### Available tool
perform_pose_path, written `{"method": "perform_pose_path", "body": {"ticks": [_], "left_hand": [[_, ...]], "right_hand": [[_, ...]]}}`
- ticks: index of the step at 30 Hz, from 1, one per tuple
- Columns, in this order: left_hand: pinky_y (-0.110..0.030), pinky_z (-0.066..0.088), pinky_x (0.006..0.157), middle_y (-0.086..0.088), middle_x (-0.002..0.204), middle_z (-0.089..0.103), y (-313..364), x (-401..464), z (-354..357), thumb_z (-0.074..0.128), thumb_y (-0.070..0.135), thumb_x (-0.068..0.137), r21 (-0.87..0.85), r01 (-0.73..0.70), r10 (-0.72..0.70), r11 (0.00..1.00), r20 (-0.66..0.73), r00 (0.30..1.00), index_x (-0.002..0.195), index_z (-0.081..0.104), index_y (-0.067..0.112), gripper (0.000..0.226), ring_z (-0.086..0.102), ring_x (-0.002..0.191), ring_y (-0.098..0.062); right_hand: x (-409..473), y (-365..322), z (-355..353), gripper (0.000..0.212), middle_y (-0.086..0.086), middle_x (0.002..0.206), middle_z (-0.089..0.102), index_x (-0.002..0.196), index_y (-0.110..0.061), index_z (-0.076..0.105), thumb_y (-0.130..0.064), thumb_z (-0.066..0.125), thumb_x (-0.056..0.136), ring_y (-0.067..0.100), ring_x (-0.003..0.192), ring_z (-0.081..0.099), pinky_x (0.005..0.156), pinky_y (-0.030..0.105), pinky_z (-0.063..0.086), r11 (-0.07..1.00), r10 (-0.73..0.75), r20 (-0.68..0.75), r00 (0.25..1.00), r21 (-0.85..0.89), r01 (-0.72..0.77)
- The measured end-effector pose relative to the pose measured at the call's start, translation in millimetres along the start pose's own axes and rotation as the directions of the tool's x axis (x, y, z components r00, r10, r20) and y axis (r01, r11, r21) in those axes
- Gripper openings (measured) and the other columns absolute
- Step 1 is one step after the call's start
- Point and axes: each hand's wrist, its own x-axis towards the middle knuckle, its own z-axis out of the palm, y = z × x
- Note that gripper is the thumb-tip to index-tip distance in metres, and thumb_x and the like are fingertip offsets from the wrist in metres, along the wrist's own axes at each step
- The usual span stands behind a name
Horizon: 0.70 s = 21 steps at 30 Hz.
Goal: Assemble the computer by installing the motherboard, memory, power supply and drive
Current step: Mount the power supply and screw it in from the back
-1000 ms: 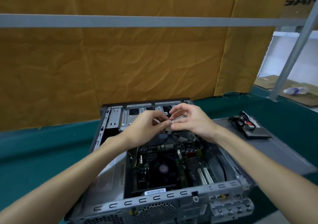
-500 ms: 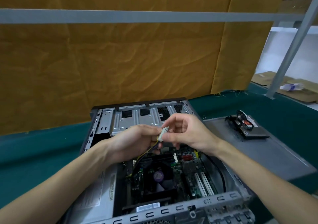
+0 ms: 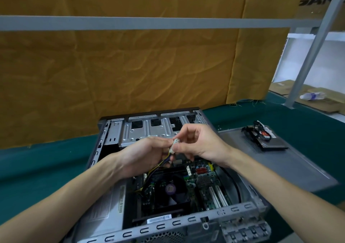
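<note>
Below both hands lies the open computer case (image 3: 168, 226), its motherboard (image 3: 201, 183) and black fan (image 3: 170, 190) showing. Above them the left hand (image 3: 143, 156) curls around yellow and black wires (image 3: 158, 165), while the right hand (image 3: 197, 143) pinches the white connector (image 3: 174, 144) at their end — thumb and fingertips closed on it. Beyond the right hand, well apart, a drive (image 3: 268, 140) with cables rests on the grey side panel (image 3: 280, 160).

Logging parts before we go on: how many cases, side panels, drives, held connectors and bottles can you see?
Computer case: 1
Side panel: 1
Drive, on the panel: 1
White connector, pinched by both hands: 1
Plastic bottle: 1
Total: 5
</note>
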Motion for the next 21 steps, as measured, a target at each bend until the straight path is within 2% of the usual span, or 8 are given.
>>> {"method": "perform_pose_path", "body": {"ticks": [3,6,8,10,12,14,17,21], "left_hand": [[-0.033,0.041,0.081,-0.008,0.109,0.062,1.4,-0.1,-1.1,0.048,0.025,0.103,0.015,0.002,-0.003,1.000,0.031,1.000,0.113,0.065,0.010,0.025,0.050,0.087,-0.016],[-0.033,0.041,0.082,-0.008,0.112,0.060,3.2,1.4,0.5,0.041,0.023,0.107,0.041,0.004,-0.006,0.999,0.056,0.998,0.116,0.062,0.009,0.027,0.049,0.088,-0.016],[-0.032,0.041,0.083,-0.010,0.112,0.057,3.3,2.2,2.0,0.042,0.021,0.106,0.038,0.004,-0.007,0.999,0.072,0.997,0.117,0.060,0.006,0.026,0.048,0.089,-0.017],[-0.033,0.040,0.084,-0.010,0.105,0.055,4.2,1.4,2.1,0.041,0.016,0.105,-0.005,-0.004,0.005,1.000,0.074,0.997,0.108,0.062,0.006,0.023,0.047,0.088,-0.019],[-0.035,0.039,0.083,-0.008,0.096,0.054,6.0,0.6,1.6,0.040,0.011,0.102,-0.076,-0.024,0.029,0.997,0.075,0.997,0.096,0.062,0.008,0.023,0.046,0.085,-0.021],[-0.037,0.036,0.082,-0.008,0.091,0.051,7.0,1.3,0.6,0.039,0.010,0.098,-0.139,-0.029,0.039,0.990,0.070,0.997,0.090,0.058,0.008,0.021,0.044,0.083,-0.022],[-0.038,0.032,0.081,-0.009,0.086,0.049,5.6,4.1,-0.3,0.041,0.010,0.092,-0.164,-0.022,0.030,0.986,0.052,0.998,0.085,0.057,0.008,0.017,0.042,0.081,-0.023],[-0.037,0.035,0.080,-0.009,0.087,0.055,1.2,9.7,-3.0,0.045,0.013,0.095,-0.036,0.002,-0.001,0.999,0.030,1.000,0.090,0.063,0.007,0.020,0.048,0.081,-0.021]], "right_hand": [[2.1,1.5,-3.8,0.012,0.012,0.077,0.073,0.086,-0.019,0.078,-0.030,0.081,0.083,0.016,0.055,0.062,0.048,0.025,0.050,0.992,0.048,0.053,0.997,0.118,-0.054],[4.3,6.2,-8.1,0.022,0.007,0.068,0.067,0.084,-0.015,0.077,-0.035,0.072,0.092,0.018,0.054,0.063,0.049,0.025,0.050,0.988,0.075,0.041,0.996,0.131,-0.080],[6.8,10.3,-9.0,0.029,0.007,0.065,0.065,0.088,-0.011,0.077,-0.034,0.064,0.100,0.020,0.056,0.063,0.049,0.027,0.050,0.992,0.073,0.004,0.997,0.104,-0.073],[11.9,13.4,-10.0,0.032,0.008,0.063,0.065,0.087,-0.011,0.076,-0.031,0.058,0.105,0.020,0.053,0.063,0.047,0.027,0.049,0.997,0.034,-0.106,0.994,0.066,-0.027],[21.1,12.8,-16.0,0.033,0.006,0.060,0.066,0.082,-0.012,0.074,-0.027,0.057,0.105,0.020,0.051,0.064,0.048,0.027,0.050,0.998,-0.052,-0.253,0.966,-0.039,0.043],[35.0,10.7,-28.3,0.034,0.005,0.061,0.069,0.075,-0.016,0.073,-0.028,0.058,0.104,0.022,0.054,0.066,0.053,0.033,0.053,0.958,-0.154,-0.354,0.922,-0.284,0.050],[54.5,12.3,-44.4,0.042,0.001,0.057,0.064,0.063,-0.018,0.065,-0.031,0.056,0.102,0.026,0.056,0.060,0.057,0.037,0.048,0.773,-0.194,-0.376,0.906,-0.628,-0.095],[64.8,26.4,-42.7,0.051,-0.003,0.054,0.054,0.053,-0.020,0.047,-0.030,0.056,0.103,0.017,0.049,0.051,0.047,0.027,0.031,0.624,-0.172,-0.339,0.925,-0.764,-0.164]]}}
